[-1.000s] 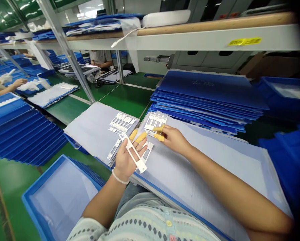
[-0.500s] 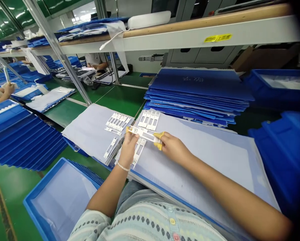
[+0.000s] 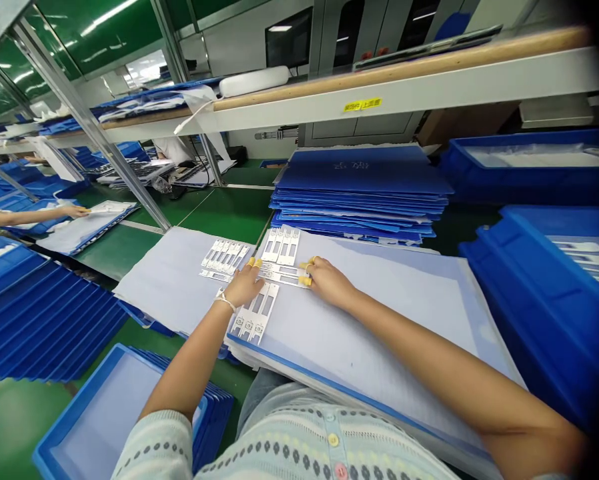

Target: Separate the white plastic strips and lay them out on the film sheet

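Note:
My left hand [image 3: 244, 285], with yellow finger covers, closes on the left end of a white slotted strip [image 3: 287, 275]. At the strip's other end my right hand [image 3: 330, 281], also in yellow finger covers, pinches it. The strip lies level at the white sheet [image 3: 379, 300] on the right stack, between an upper row of white slotted strips [image 3: 280, 245] and a lower group [image 3: 254, 315]. Whether it rests fully on the sheet I cannot tell. More such strips [image 3: 224, 257] lie on the left sheet [image 3: 154, 280], just beyond my left hand.
A stack of blue sheets [image 3: 354, 180] stands behind the work surface. Blue trays [image 3: 544, 293] flank it on the right; more blue trays [image 3: 44, 313] are stacked at left. A metal post [image 3: 109, 143] and shelf [image 3: 404, 90] rise beyond. Another person's arm [image 3: 34, 215] reaches in far left.
Both hands have brought the white strip down from above the sheet to its surface, between the other strips. The lower group is now more exposed. The head view has shifted slightly.

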`<state>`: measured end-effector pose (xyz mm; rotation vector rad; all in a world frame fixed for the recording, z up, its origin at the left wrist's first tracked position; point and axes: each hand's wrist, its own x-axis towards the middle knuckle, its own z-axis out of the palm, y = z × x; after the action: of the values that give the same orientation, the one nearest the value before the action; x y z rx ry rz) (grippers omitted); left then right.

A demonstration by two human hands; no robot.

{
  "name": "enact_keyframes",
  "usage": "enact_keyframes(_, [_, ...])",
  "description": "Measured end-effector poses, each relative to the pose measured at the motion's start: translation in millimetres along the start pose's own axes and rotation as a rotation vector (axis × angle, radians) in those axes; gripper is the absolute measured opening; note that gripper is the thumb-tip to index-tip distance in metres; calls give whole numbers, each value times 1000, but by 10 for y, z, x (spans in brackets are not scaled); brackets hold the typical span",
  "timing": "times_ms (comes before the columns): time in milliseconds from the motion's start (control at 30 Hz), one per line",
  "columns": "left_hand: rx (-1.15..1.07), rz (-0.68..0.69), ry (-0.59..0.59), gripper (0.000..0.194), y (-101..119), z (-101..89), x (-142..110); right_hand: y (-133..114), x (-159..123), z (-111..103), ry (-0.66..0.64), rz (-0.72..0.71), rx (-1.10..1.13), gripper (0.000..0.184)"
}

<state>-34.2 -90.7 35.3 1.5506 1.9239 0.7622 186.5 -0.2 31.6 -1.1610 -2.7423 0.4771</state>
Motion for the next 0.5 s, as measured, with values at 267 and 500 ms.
enact_keyframes(267, [189, 65, -49, 42, -79, -67, 250, 159, 125, 57, -6, 96, 180, 35])
enact_keyframes(500, [229, 84, -12, 39, -157, -42, 233, 14, 147, 96, -2, 116, 216, 35])
